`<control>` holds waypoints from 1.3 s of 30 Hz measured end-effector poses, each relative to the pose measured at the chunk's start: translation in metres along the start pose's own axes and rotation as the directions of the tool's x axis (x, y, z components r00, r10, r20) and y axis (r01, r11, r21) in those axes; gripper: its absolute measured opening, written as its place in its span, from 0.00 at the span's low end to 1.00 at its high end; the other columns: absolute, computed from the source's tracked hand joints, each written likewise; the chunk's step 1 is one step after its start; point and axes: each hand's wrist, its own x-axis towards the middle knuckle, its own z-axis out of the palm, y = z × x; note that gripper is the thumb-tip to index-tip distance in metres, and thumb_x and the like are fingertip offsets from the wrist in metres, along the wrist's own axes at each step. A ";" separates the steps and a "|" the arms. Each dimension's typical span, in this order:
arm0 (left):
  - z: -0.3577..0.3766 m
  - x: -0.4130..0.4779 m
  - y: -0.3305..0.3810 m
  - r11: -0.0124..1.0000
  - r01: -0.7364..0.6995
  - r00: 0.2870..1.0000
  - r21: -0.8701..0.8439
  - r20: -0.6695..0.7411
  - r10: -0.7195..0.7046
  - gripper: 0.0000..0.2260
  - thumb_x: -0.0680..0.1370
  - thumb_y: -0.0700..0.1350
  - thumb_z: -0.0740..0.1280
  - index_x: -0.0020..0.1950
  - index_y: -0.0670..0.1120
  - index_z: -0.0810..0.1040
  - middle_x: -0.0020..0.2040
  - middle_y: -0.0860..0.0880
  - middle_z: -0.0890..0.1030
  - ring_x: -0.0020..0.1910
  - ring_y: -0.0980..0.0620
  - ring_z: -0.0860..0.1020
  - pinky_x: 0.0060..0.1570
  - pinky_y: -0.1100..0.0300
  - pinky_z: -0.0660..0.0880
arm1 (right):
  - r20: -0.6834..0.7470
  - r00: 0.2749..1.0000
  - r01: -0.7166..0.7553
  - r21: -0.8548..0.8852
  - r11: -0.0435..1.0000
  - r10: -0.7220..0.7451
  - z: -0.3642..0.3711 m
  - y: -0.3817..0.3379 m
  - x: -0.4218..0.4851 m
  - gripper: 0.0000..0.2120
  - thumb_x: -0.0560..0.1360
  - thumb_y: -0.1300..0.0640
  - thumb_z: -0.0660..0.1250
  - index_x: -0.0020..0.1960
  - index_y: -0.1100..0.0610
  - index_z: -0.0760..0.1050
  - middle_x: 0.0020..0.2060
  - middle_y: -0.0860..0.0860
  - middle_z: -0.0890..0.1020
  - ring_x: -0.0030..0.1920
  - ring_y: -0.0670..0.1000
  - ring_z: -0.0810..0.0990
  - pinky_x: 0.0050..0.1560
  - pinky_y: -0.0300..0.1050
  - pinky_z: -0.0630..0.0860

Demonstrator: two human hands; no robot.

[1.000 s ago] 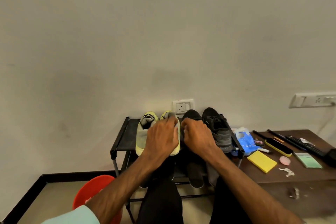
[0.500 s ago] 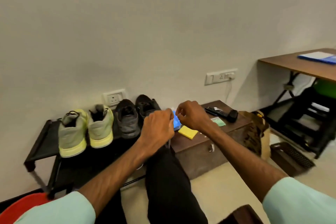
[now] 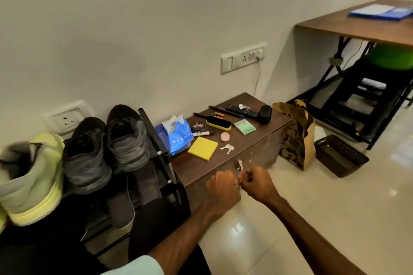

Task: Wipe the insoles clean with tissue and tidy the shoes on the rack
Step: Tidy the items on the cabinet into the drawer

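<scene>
While both hands meet low in front of the chest (image 3: pixel 201 168), the grip reads as a two-sided pinch. The left hand (image 3: pixel 222 190) and right hand (image 3: pixel 257 183) are curled with knuckles almost touching. Their fingertips close on a small pale scrap between them, probably tissue (image 3: pixel 241 179). It is mostly hidden, so I can't tell its fold or how much is there.

Beyond the grip and to its left, the blue tissue pack (image 3: pixel 176 134) lies on the chest top, touching the rack (image 3: pixel 156 140) post. Further left of the grip, two grey shoes (image 3: pixel 127 138) and a green shoe (image 3: pixel 33 176) sit on the top shelf, heels toward the camera. Left of the grip on the lower shelf are dark flat shapes, possibly the insoles (image 3: pixel 120 207), but I can't tell for sure.

Step, as a judgement: readying the tissue before wiping, with the task early and no insole in hand yet.

To do it well:
- Fold the sheet into a firm pad so it doesn't shred.
- Hold the pad in one hand and free the other to steady the insole.
- Bring the grip left to the lower shelf and lift one insole clear before wiping.
- Wipe heel to toe in one direction, turning the pad to a clean face.

Risk: thin tissue tears if the two hands pull it apart.
</scene>
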 end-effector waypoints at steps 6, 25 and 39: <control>0.059 0.045 -0.019 0.996 0.021 0.995 -0.086 0.096 -0.012 0.07 0.77 0.42 0.68 0.55 0.44 0.78 0.53 0.47 0.82 0.54 0.48 0.80 0.52 0.56 0.78 | -0.074 0.987 -0.125 0.194 0.973 0.141 0.053 0.040 0.031 0.03 0.76 0.60 0.73 0.48 0.59 0.84 0.42 0.49 0.85 0.41 0.42 0.82 0.43 0.30 0.77; 0.125 0.088 -0.057 0.997 -0.021 0.996 0.075 0.088 0.014 0.26 0.77 0.42 0.71 0.73 0.45 0.67 0.70 0.46 0.73 0.68 0.48 0.73 0.65 0.58 0.71 | -0.237 0.944 -0.150 0.318 0.936 0.232 0.118 0.103 0.114 0.12 0.82 0.62 0.65 0.64 0.59 0.80 0.56 0.53 0.84 0.54 0.54 0.81 0.53 0.41 0.72; 0.111 0.071 -0.046 0.975 -0.160 0.980 0.155 -0.097 0.176 0.26 0.69 0.40 0.79 0.65 0.44 0.78 0.59 0.44 0.80 0.54 0.48 0.79 0.48 0.60 0.79 | -0.270 0.929 -0.155 0.334 0.930 0.252 0.100 0.129 0.057 0.13 0.83 0.55 0.64 0.61 0.55 0.84 0.56 0.51 0.86 0.57 0.52 0.82 0.48 0.33 0.71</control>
